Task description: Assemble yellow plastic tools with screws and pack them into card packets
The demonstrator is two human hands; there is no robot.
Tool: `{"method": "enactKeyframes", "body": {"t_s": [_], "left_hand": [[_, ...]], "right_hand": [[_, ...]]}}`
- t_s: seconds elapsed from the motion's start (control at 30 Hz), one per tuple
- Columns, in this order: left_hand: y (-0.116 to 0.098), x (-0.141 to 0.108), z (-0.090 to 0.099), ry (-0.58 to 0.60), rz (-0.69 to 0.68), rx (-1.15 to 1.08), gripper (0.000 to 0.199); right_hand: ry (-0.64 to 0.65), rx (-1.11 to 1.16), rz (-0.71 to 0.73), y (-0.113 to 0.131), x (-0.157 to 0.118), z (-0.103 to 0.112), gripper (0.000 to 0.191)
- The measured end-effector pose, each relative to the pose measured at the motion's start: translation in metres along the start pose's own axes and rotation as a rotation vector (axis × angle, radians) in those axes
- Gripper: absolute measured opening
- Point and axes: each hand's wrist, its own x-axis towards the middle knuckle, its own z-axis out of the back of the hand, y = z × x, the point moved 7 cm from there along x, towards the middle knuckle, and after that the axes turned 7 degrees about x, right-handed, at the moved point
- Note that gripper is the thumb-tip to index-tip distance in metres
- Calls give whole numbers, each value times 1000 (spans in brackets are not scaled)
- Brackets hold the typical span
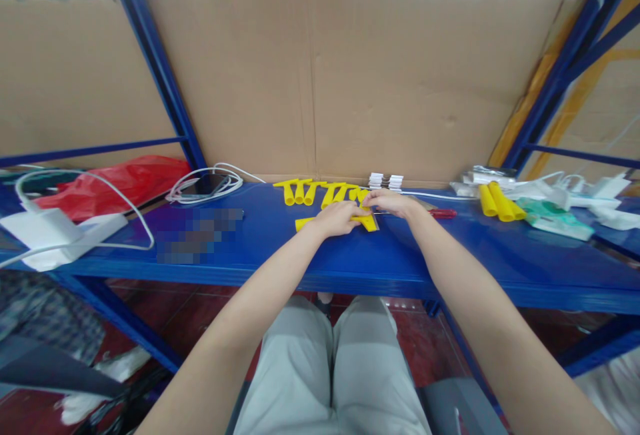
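Observation:
My left hand [338, 218] is closed over a yellow T-shaped scraper [303, 224] lying on the blue table. The scraper's handle points left, and its wide head with a thin edge shows to the right of my fingers. My right hand [390, 202] is beside that head, its fingertips pinched together; what they hold, if anything, is too small to make out. A screwdriver with a red handle [443, 213] lies under my right wrist, its shaft pointing left. Behind my hands stands a row of similar yellow T-shaped scrapers [311, 192], partly hidden by them.
White stacked strips [384, 180] lie by the cardboard wall [310, 88]. Yellow tubes [500, 202] and a green packet [555, 218] are at right. A coiled white cable [227, 185], red bag [125, 185] and white power strip [95, 235] are at left. Blue posts frame the table.

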Motion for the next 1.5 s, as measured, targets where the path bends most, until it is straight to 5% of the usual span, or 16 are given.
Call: {"method": "enactKeyframes", "body": {"t_s": [1.0,1.5], "left_hand": [[3,1,-1,-18,6,-39,40],[-4,-1,4,-25,-41,-46,36]], "right_hand": [[18,335,-54,-3,-2,-9,24],[144,454,-32,-11,2,-4,27]]}}
